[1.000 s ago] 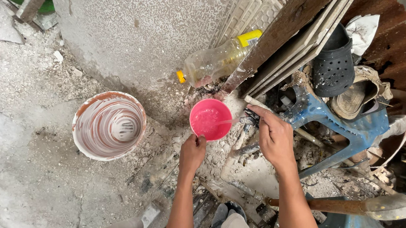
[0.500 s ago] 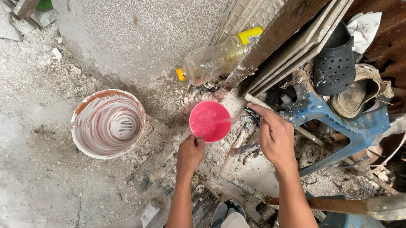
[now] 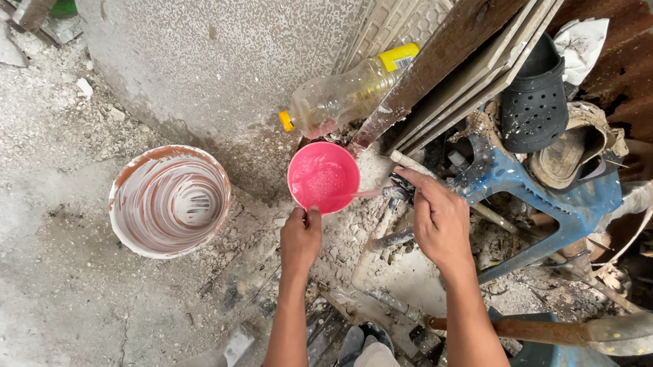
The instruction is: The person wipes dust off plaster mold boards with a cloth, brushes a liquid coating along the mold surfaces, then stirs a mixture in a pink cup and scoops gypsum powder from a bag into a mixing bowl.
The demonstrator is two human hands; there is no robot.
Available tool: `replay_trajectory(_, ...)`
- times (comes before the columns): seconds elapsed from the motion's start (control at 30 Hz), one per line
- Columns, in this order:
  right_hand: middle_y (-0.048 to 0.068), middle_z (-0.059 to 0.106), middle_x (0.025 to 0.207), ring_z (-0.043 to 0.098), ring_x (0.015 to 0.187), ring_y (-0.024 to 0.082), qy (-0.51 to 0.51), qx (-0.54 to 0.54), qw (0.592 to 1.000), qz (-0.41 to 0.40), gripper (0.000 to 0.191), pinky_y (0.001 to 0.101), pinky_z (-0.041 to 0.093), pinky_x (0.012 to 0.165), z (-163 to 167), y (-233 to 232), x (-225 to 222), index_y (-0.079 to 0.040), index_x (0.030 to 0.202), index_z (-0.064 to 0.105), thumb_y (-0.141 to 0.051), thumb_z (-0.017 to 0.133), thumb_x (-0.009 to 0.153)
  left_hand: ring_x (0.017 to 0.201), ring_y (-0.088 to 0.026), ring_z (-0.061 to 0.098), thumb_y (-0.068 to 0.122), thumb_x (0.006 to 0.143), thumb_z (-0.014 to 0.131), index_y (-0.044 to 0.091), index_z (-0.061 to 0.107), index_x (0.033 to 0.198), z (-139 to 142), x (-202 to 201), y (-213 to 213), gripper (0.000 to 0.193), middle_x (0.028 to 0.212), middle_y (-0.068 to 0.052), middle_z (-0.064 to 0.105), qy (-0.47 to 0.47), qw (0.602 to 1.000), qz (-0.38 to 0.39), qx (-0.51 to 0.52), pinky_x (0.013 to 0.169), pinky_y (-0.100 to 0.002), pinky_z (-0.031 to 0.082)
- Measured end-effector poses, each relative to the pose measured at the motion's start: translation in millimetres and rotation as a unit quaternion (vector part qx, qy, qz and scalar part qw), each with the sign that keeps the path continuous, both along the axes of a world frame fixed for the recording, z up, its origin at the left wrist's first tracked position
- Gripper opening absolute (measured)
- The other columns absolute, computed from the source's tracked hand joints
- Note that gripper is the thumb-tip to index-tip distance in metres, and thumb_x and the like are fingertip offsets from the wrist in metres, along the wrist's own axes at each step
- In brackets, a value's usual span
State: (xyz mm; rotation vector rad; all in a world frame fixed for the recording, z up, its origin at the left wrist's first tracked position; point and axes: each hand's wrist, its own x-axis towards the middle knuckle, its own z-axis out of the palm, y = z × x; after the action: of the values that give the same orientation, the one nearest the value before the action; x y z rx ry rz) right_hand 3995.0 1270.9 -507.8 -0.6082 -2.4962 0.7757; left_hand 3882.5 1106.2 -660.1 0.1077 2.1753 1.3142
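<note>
The left hand [image 3: 301, 237] pinches the rim of a pink bowl [image 3: 324, 178]; the right hand [image 3: 438, 222] grips what may be a tap [image 3: 397, 192], beside a paint-smeared bucket [image 3: 170, 200].

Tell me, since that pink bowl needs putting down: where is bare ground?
Bare concrete floor lies left of the paint-streaked bucket and below it. Right of the pink bowl, around the right hand, it is crowded: blue stool, sandals, rubble.

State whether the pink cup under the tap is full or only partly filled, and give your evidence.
Partly filled. The pink cup, held by the left hand, shows bare inner wall above frothy liquid. The exact level cannot be told.
</note>
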Motion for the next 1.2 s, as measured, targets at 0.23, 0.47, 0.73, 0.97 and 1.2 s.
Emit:
replay_trajectory(0.23, 0.017, 0.074, 0.101, 0.068, 0.072, 0.031, 0.012, 0.011, 1.000, 0.008, 0.044, 0.0390, 0.054, 0.069, -1.9, 0.7, 0.1, -0.009, 0.123, 0.071, 0.004, 0.046, 0.091, 0.067, -0.035, 0.066, 0.032, 0.102, 0.051, -0.002, 0.066, 0.098, -16.5, 3.1, 3.6, 0.038, 0.078, -0.020, 0.069, 0.020, 1.000, 0.004, -0.009, 0.067, -0.048, 0.048)
replay_trajectory(0.47, 0.017, 0.075, 0.101, 0.068, 0.070, 0.032, -0.001, 0.001, 1.000, -0.010, 0.042, 0.0395, 0.054, 0.067, -1.2, -1.1, -0.1, -0.009, 0.121, 0.072, 0.004, 0.047, 0.090, 0.068, -0.037, 0.068, 0.030, 0.100, 0.053, -0.001, 0.067, 0.098, -18.8, 6.2, 0.9, 0.034, 0.079, -0.022, 0.071, 0.049, 0.999, -0.003, -0.007, 0.067, -0.049, 0.049)
replay_trajectory(0.73, 0.016, 0.075, 0.096, 0.064, 0.060, 0.027, -0.026, -0.014, 0.999, -0.032, 0.043, 0.0389, 0.051, 0.062, 1.5, -2.7, -2.4, -0.010, 0.121, 0.074, 0.003, 0.047, 0.090, 0.068, -0.034, 0.070, 0.032, 0.105, 0.048, -0.001, 0.067, 0.097, 9.4, -3.8, 7.6, 0.038, 0.080, -0.020, 0.072, -0.042, 0.998, -0.029, -0.044, 0.065, -0.050, 0.051)
replay_trajectory(0.97, 0.015, 0.076, 0.103, 0.066, 0.065, 0.026, 0.005, 0.014, 1.000, -0.010, 0.042, 0.0377, 0.052, 0.063, 0.2, -4.2, -3.7, -0.009, 0.119, 0.073, 0.004, 0.046, 0.090, 0.071, -0.038, 0.070, 0.032, 0.103, 0.050, -0.001, 0.065, 0.099, 12.8, -8.6, 10.2, 0.036, 0.082, -0.022, 0.071, 0.026, 0.999, -0.018, -0.042, 0.067, -0.050, 0.050)
replay_trajectory(1.2, 0.014, 0.076, 0.099, 0.064, 0.060, 0.026, -0.016, 0.008, 0.999, -0.029, 0.041, 0.0382, 0.051, 0.061, -2.1, -3.5, -2.9, -0.010, 0.119, 0.074, 0.004, 0.048, 0.090, 0.072, -0.039, 0.070, 0.033, 0.101, 0.051, -0.002, 0.065, 0.095, 2.0, -7.1, 11.4, 0.038, 0.082, -0.024, 0.071, 0.019, 0.999, -0.011, -0.037, 0.069, -0.051, 0.050)
